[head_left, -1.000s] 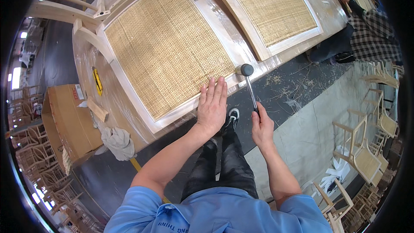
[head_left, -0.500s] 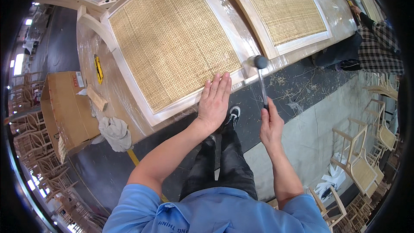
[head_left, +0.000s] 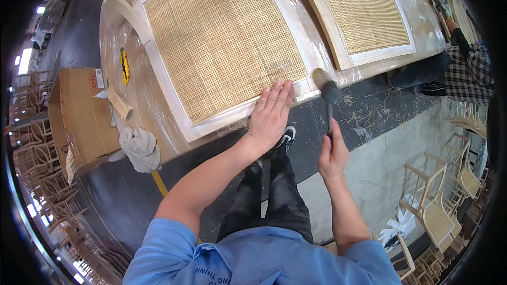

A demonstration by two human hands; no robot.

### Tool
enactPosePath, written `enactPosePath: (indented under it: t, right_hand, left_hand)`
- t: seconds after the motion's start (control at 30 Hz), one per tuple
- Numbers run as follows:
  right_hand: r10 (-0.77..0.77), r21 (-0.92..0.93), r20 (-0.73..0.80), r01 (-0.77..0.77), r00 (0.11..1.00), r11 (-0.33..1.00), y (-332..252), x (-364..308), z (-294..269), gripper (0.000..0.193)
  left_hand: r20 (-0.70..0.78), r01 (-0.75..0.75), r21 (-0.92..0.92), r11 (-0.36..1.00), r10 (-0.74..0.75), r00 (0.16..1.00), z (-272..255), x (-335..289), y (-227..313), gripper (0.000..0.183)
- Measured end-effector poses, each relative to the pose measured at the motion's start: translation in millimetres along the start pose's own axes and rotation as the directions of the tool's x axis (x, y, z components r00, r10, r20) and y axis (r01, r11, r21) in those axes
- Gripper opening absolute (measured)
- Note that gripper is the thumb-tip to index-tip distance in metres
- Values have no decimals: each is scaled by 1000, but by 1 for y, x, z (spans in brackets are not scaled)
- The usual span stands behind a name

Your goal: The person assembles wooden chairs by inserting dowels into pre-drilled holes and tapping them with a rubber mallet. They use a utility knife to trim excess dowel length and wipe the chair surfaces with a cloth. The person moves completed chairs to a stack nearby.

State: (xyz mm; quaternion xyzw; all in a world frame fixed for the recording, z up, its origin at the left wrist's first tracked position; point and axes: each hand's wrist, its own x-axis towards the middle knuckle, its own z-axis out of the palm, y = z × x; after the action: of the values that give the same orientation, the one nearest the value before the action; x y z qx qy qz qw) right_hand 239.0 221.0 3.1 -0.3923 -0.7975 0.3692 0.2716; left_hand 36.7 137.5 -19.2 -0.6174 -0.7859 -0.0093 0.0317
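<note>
Mallet work along near edge, by looks of it! Cane panel sits in pale frame on wrapped bench. Left hand flat, fingers straight, lightly fanned, over panel's near edge. Right hand wrapped round handle; head blurred by frame's corner, contact unclear. Next blow calls for square face, left hand clear.
</note>
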Motion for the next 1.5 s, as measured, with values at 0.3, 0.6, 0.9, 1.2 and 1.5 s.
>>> enactPosePath:
  t: [0.3,0.6,0.9,1.2,1.5]
  right_hand:
    - [259,-30,172,-258,950,966,-26,2,-11,45]
    - [212,-103,208,-195,955,975,-1,13,2,44]
    - [133,-114,293,-104,947,988,1,11,0,45]
    - [141,-17,270,-142,952,990,-7,18,-28,45]
    - [187,-156,305,-145,934,977,12,38,-24,44]
  left_hand:
    - [-42,-24,-19,1000,23,999,7,-5,-9,67]
    - [-53,-18,18,1000,19,998,6,-5,-8,68]
    - [-58,38,-54,998,-41,997,3,-9,-6,68]
    - [25,144,-108,984,-142,990,-6,-18,2,67]
    - [-37,177,-221,959,-189,981,-3,-24,0,68]
